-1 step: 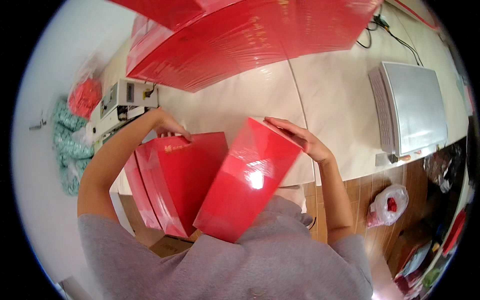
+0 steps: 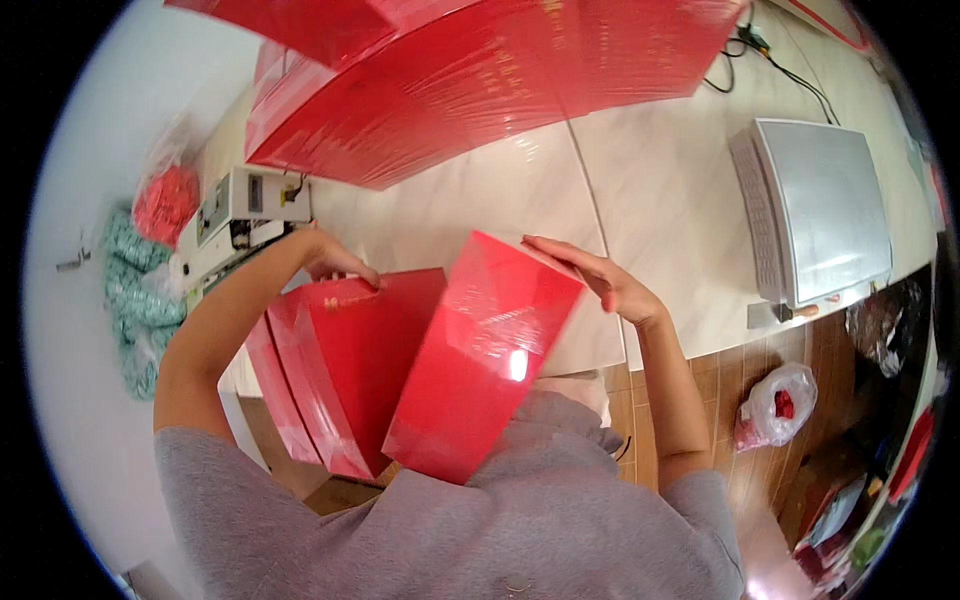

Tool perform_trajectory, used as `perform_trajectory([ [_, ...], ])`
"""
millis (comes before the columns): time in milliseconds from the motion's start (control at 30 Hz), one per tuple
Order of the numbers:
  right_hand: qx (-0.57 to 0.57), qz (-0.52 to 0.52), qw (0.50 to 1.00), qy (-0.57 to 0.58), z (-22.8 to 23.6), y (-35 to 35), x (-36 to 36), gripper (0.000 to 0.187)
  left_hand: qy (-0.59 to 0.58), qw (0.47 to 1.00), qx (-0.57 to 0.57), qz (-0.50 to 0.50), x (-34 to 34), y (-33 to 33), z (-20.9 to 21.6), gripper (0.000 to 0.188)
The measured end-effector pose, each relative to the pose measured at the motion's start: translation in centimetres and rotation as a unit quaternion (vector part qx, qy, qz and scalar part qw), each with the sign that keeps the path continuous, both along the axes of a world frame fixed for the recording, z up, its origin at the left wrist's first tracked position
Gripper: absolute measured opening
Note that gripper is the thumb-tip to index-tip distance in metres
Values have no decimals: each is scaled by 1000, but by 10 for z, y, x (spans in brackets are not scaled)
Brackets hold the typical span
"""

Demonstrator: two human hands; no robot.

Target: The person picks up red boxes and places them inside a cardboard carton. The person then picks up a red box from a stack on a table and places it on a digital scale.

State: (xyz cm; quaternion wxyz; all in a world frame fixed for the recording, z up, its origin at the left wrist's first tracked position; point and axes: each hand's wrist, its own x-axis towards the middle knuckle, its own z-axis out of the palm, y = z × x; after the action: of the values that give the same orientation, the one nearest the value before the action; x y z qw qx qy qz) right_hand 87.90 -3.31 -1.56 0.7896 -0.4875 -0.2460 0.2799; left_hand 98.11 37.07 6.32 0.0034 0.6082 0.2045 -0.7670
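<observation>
Two pairs of surfaces in glossy red show before me, both wrapped in clear film. The left red box stands tilted at the table's near edge, and my left hand has its fingers curled over its top edge. Beside it the right red box slants, its lower end close against my grey shirt. My right hand lies with outstretched fingers along the upper right edge of that box, the thumb apart. The far sides of both boxes are hidden.
A large film-wrapped stack of red boxes fills the table's far side. At left are a small machine and bags of teal and red filling. A silver-grey case stands at right; a plastic bag is on the floor.
The right red box has shifted slightly left, and more of my right hand's fingers show beside it. My left hand keeps its hold on the left box.
</observation>
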Motion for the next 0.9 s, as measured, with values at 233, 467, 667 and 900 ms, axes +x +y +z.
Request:
perform_trajectory([
  [233,-206,77,947,-233,30,7,62,102,50,981,-106,154,-14,-19,1,64],
  [467,-71,322,942,-67,21,43,132,116,11,977,-169,131,-38,-49,-30,78],
  [667,-97,396,879,-248,15,71,158,118,-120,975,-173,-71,-68,-94,-23,91],
  [900,-20,324,901,-288,14,52,115,104,-256,962,65,-74,-130,-129,71,105],
])
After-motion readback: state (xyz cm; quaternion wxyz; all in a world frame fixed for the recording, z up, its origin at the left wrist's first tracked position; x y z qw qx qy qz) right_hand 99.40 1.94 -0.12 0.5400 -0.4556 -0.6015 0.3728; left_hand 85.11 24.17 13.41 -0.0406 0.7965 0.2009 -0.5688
